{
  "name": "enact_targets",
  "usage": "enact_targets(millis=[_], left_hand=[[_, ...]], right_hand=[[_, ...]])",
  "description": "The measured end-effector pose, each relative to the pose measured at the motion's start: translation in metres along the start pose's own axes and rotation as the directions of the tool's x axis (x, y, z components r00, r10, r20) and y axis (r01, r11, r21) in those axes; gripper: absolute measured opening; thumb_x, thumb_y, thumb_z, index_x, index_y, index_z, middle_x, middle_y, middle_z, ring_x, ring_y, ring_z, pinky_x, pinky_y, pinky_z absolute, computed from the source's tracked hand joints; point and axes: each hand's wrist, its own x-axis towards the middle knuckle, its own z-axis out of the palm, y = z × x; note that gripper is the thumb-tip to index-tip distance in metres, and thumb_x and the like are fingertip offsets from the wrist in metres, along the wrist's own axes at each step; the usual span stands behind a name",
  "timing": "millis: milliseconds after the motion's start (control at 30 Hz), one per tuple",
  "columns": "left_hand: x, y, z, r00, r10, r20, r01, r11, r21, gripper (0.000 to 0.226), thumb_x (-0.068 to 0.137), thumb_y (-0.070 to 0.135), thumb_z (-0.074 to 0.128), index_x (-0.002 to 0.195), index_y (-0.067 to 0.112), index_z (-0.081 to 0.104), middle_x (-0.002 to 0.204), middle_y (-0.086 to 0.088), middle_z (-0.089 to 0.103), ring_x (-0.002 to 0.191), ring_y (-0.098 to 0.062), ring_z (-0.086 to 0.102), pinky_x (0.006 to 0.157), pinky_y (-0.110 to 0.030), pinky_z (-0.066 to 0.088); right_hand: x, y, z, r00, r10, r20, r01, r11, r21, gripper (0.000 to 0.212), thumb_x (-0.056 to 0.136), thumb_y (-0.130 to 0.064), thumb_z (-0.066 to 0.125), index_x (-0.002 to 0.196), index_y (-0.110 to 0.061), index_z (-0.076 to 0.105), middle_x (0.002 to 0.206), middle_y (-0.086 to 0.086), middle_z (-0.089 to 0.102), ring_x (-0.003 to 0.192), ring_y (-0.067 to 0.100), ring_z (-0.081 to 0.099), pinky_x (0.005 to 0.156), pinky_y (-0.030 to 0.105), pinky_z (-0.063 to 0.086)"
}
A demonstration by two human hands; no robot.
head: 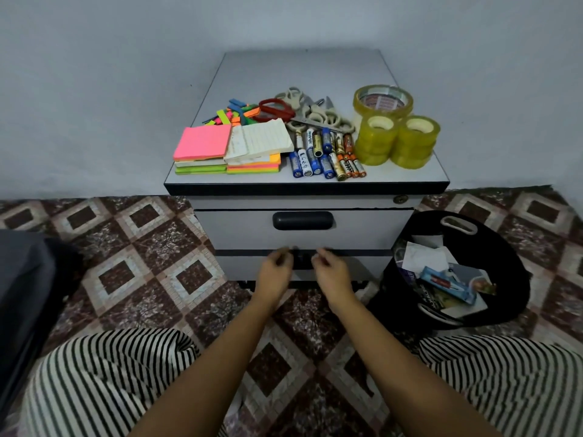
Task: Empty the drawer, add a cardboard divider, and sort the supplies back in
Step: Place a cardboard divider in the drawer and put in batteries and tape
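**Cabinet (303,70), two-drawer, grey, standing on a patterned floor.** Both drawer fronts sit flush and shut.

**Top surface, supplies laid out:**
- Sticky-note pads (202,143), stacked at the front left corner, with a lined pad (262,137) lying tilted across them.
- Coloured page flags (235,113), a loose heap behind the pads.
- Scissors (312,113), several pairs piled at mid-depth, centre.
- Batteries (325,156), in two rough rows along the front edge, long axes running front to back.
- Tape rolls (397,137), stacked near the front right corner.

**Upper drawer (239,230):** black handle (303,220) at the centre, untouched.

**Lower drawer (243,268):** its dark handle (299,257) shows between the two hands, long axis lying left to right.

**Left hand (274,272):** fingers loosely curled, nothing visible in them, just left of the lower handle.

**Right hand (331,272):** likewise curled and holding nothing, just right of that handle. Blur hides whether either set of fingertips touches it.

**Key relation:** the lower handle lies directly ahead of both hands and between them, each about equally near. A pull would run straight back toward the person's knees.

**Black bag (511,266):** on the floor by the cabinet's right side, holding paper scraps and wrappers.

**Cardboard divider:** not in view.

**Judgement:** the emptying looks done. Opening a drawer to fit the divider seems the step in hand.
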Motion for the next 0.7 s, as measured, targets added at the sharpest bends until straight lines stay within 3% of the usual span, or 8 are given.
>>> enact_targets(millis=[33, 67, 133, 233, 333, 400, 567, 700], left_hand=[[-0.002, 0.015, 0.0, 0.994, -0.104, 0.023, 0.106, 0.938, -0.331, 0.02, 0.099, 0.017, 0.043, 0.107, 0.013, 0.06, 0.11, -0.006, 0.063, 0.105, -0.02, 0.056, 0.09, -0.031, 0.042], [-0.003, 0.027, -0.001, 0.982, -0.171, 0.082, 0.187, 0.796, -0.575, 0.019, 0.099, 0.016, 0.041, 0.097, 0.013, 0.06, 0.099, -0.005, 0.062, 0.096, -0.019, 0.058, 0.086, -0.033, 0.044], [0.002, 0.042, -0.005, 0.957, -0.226, 0.183, 0.279, 0.54, -0.794, 0.022, 0.099, 0.018, 0.038, 0.093, 0.008, 0.057, 0.095, -0.008, 0.059, 0.089, -0.018, 0.057, 0.087, -0.034, 0.045], [0.004, 0.052, -0.009, 0.927, -0.293, 0.234, 0.34, 0.39, -0.856, 0.029, 0.099, 0.019, 0.034, 0.092, 0.001, 0.055, 0.103, -0.014, 0.056, 0.101, -0.022, 0.056, 0.102, -0.034, 0.039], [0.001, 0.058, -0.012, 0.918, -0.304, 0.255, 0.346, 0.297, -0.89, 0.037, 0.1, 0.019, 0.031, 0.119, -0.006, 0.051, 0.126, -0.02, 0.052, 0.127, -0.028, 0.045, 0.108, -0.037, 0.033], [0.0, 0.063, -0.013, 0.92, -0.292, 0.26, 0.336, 0.248, -0.909, 0.04, 0.1, 0.017, 0.031, 0.13, -0.006, 0.044, 0.135, -0.022, 0.047, 0.131, -0.03, 0.042, 0.108, -0.039, 0.033], [0.003, 0.071, -0.016, 0.905, -0.32, 0.282, 0.361, 0.222, -0.906, 0.027, 0.098, 0.015, 0.035, 0.096, -0.006, 0.052, 0.118, -0.024, 0.052, 0.128, -0.032, 0.045, 0.106, -0.039, 0.036], [0.0, 0.072, -0.017, 0.907, -0.318, 0.276, 0.352, 0.211, -0.912, 0.026, 0.095, 0.012, 0.036, 0.107, -0.007, 0.05, 0.127, -0.025, 0.051, 0.127, -0.034, 0.046, 0.106, -0.04, 0.037]], right_hand=[[-0.001, -0.013, 0.0, 0.995, 0.09, 0.036, -0.097, 0.935, 0.342, 0.035, 0.098, -0.013, 0.047, 0.132, -0.005, 0.048, 0.134, 0.013, 0.052, 0.124, 0.026, 0.049, 0.094, 0.032, 0.042], [-0.002, -0.023, -0.002, 0.985, 0.137, 0.101, -0.17, 0.79, 0.589, 0.032, 0.098, -0.012, 0.045, 0.129, -0.004, 0.049, 0.131, 0.013, 0.053, 0.124, 0.028, 0.05, 0.094, 0.036, 0.043], [-0.005, -0.04, -0.006, 0.97, 0.15, 0.191, -0.243, 0.553, 0.797, 0.034, 0.1, -0.013, 0.041, 0.131, 0.0, 0.045, 0.135, 0.016, 0.049, 0.128, 0.029, 0.046, 0.1, 0.04, 0.04], [-0.011, -0.055, -0.009, 0.959, 0.172, 0.227, -0.281, 0.456, 0.844, 0.037, 0.1, -0.011, 0.04, 0.133, 0.004, 0.042, 0.139, 0.019, 0.045, 0.13, 0.028, 0.043, 0.106, 0.042, 0.034], [-0.015, -0.063, -0.01, 0.954, 0.193, 0.231, -0.293, 0.415, 0.861, 0.038, 0.1, -0.008, 0.038, 0.134, 0.006, 0.039, 0.14, 0.02, 0.044, 0.131, 0.03, 0.043, 0.108, 0.044, 0.032], [-0.015, -0.066, -0.011, 0.953, 0.197, 0.231, -0.293, 0.393, 0.872, 0.037, 0.099, -0.007, 0.038, 0.133, 0.007, 0.04, 0.139, 0.021, 0.044, 0.13, 0.031, 0.044, 0.108, 0.044, 0.033], [-0.017, -0.076, -0.012, 0.946, 0.218, 0.239, -0.307, 0.37, 0.877, 0.038, 0.098, -0.005, 0.039, 0.134, 0.009, 0.038, 0.139, 0.023, 0.044, 0.129, 0.033, 0.044, 0.108, 0.044, 0.032], [-0.019, -0.08, -0.013, 0.945, 0.228, 0.233, -0.307, 0.382, 0.872, 0.038, 0.097, -0.005, 0.041, 0.132, 0.01, 0.039, 0.137, 0.024, 0.045, 0.128, 0.034, 0.044, 0.107, 0.043, 0.034]])
